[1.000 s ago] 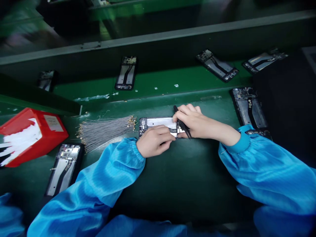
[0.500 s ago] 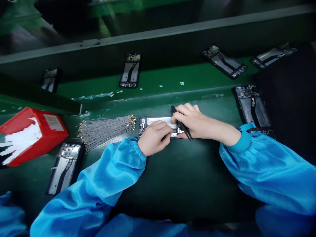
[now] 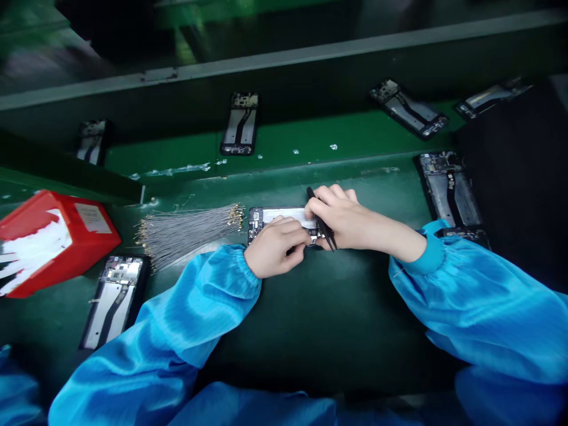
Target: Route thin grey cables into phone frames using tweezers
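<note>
An opened phone (image 3: 284,215) lies crosswise on the green bench, its pale inner plate and circuit parts facing up. Over its near edge my left hand (image 3: 278,247) rests with curled fingers, closed on the phone. Black tweezers (image 3: 326,231) are tucked in my right hand (image 3: 339,216), tips pointing down toward me. The thumb and fingertips of that hand also touch the phone's right end, close to my left fingertips. What lies between the fingertips is hidden. Left of the phone sits a bundle of thin grey cables (image 3: 190,232) with gold-coloured ends.
A red box (image 3: 95,216) with white paper strips stands at left, an opened phone (image 3: 116,302) below it. More opened phones lie on the raised back ledge, including one phone (image 3: 239,124) in the middle. Another phone (image 3: 450,189) lies at right beside a black surface (image 3: 519,177).
The view has shifted slightly. My right hand and the tweezers have moved a little left, closer to my left hand. The left hand keeps its place on the phone.
</note>
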The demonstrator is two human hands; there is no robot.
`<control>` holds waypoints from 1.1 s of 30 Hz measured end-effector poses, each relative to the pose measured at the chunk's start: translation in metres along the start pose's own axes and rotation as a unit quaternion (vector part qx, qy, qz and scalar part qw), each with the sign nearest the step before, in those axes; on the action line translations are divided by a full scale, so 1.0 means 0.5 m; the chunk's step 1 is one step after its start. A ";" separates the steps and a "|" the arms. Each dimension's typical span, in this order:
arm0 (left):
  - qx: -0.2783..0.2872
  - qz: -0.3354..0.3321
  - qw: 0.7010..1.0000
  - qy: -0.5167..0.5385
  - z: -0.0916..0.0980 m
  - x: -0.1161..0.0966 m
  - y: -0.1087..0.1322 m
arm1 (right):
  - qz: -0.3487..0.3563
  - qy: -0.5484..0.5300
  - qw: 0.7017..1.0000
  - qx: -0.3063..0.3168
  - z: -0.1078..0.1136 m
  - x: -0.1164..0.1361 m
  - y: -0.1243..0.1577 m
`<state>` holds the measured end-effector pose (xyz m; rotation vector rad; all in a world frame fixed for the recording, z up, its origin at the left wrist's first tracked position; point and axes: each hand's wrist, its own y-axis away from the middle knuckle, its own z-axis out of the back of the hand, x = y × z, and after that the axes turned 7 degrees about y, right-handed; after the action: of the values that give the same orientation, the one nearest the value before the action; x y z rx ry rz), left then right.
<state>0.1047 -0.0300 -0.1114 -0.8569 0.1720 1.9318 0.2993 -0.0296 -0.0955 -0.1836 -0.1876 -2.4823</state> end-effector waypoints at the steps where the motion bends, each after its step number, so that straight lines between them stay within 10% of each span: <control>1: 0.005 -0.005 1.000 -0.003 0.000 0.000 0.000 | -0.004 -0.004 1.000 0.001 0.001 0.002 0.001; 6: 0.025 0.010 0.997 -0.076 0.018 0.001 0.010 | -0.012 -0.107 0.994 -0.016 0.011 -0.008 0.001; 11: 0.065 0.060 0.981 -0.174 0.060 0.014 -0.007 | -0.133 -0.085 0.979 -0.131 0.023 -0.131 -0.019; 22: -0.101 0.151 0.963 -0.199 0.052 0.143 -0.321 | -0.509 0.073 0.851 -0.111 0.041 -0.421 -0.030; 29: -0.017 0.099 0.976 -0.193 0.114 0.124 -0.181 | -0.536 0.058 0.838 -0.083 0.052 -0.474 -0.007; 33: 0.012 0.131 0.972 -0.195 0.163 0.120 -0.069 | -0.425 0.113 0.879 -0.182 0.064 -0.412 -0.011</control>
<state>0.0769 0.0686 -0.0806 -0.4384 0.0756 2.3004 0.4616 0.1017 -0.1012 0.0622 0.3938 -3.3717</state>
